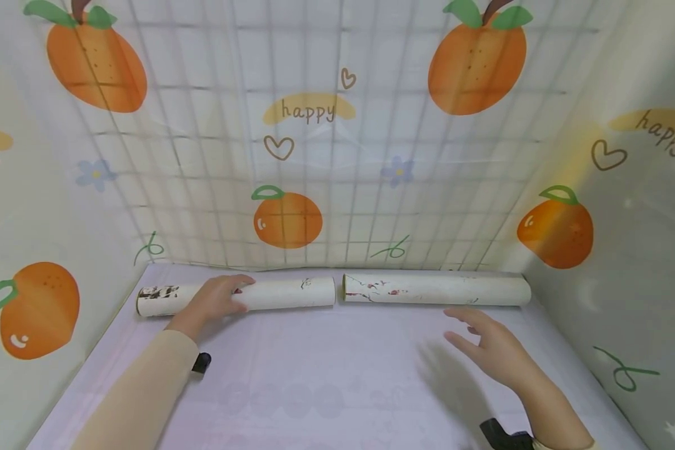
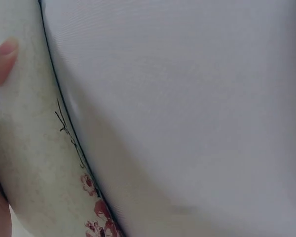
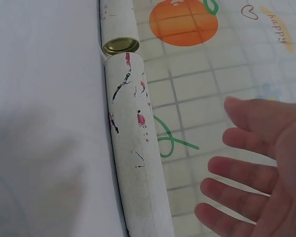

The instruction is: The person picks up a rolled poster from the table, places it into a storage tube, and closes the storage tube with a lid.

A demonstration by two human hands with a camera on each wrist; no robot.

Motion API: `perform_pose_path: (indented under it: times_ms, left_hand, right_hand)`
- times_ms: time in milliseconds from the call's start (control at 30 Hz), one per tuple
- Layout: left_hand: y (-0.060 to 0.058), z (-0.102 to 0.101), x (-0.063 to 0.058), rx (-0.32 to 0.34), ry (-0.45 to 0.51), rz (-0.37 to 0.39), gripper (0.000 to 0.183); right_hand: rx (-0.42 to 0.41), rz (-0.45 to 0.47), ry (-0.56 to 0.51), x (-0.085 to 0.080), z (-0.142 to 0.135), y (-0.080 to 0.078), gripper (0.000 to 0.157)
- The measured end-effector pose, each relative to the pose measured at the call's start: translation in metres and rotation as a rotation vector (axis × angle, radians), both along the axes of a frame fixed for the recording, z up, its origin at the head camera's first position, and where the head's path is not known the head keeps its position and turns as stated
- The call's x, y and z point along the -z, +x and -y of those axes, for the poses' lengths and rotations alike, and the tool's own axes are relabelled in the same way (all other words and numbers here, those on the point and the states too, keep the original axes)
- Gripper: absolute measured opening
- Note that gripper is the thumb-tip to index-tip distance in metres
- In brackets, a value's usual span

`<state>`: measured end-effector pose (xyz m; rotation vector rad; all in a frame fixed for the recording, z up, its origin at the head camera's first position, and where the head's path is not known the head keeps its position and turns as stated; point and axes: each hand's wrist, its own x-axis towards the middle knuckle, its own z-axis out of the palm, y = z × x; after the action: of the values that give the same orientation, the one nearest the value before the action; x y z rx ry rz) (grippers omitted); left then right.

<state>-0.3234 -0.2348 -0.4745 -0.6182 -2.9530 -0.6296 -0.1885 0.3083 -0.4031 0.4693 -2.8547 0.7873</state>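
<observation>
Two long white tubes lie end to end along the back of the table. My left hand (image 1: 216,300) grips the left tube (image 1: 284,292) near its middle, fingers over the top and thumb along the front. In the left wrist view, red blossoms show on this tube (image 2: 29,148), with a fingertip against it. The right tube (image 1: 444,290) bears painted branches and red flowers. In front of its right half hovers my right hand (image 1: 492,350), fingers spread and holding nothing. In the right wrist view a gold-coloured recessed end cap (image 3: 121,45) shows where the tubes meet.
A pale cloth covers the table (image 1: 315,375). Behind it hangs a curtain (image 1: 214,156) printed with oranges and hearts, a wire grid showing through. Similar printed sheets close the left side (image 1: 22,212) and right side (image 1: 647,262). Black camera mounts sit at both wrists.
</observation>
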Motion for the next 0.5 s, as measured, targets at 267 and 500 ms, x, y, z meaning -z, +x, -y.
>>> perform_pose_path:
  times_ms: [267,500]
  left_hand:
    - [-0.0040,0.0001,0.0039,0.007,0.015,-0.029,0.064]
    - [-0.0029,-0.0033,0.0033,-0.034,0.037,-0.026,0.065]
  right_hand:
    - [0.012,-0.013,0.003,0.0001,-0.0027,-0.0009,0.048]
    - [0.002,-0.022,-0.005,-0.0001,-0.0043,-0.0001,0.047]
